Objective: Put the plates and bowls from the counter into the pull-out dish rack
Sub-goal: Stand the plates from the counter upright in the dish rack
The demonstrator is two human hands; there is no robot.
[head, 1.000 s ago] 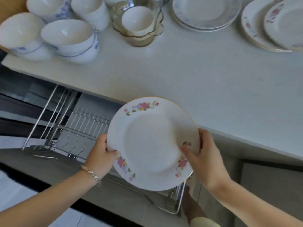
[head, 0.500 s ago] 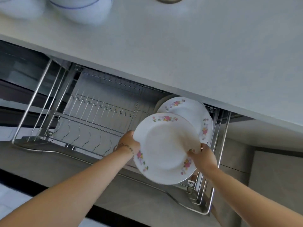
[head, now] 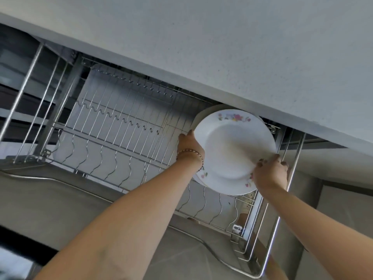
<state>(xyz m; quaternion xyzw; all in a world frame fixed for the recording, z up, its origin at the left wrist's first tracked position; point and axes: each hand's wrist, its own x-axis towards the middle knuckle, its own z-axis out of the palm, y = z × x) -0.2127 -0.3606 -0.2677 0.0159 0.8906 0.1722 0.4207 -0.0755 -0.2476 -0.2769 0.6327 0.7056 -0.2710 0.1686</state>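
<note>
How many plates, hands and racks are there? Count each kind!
Plates: 2, the flowered plate and a rim behind it; more may hide.
Hands: 2, left hand and right hand.
Dish rack: 1.
Total: 5.

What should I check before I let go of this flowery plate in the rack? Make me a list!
1. Both hands hold the plate: ok. The left hand and right hand grip opposite rims of the flowered plate.
2. Plate stands on edge, not flat: ok.
3. Bottom rim sits in a slot of the dish rack: cannot tell; the plate hides it.
4. Gap to the plate behind: cannot tell; only its rim shows.
5. Rack is pulled out from under the counter: ok.
</note>
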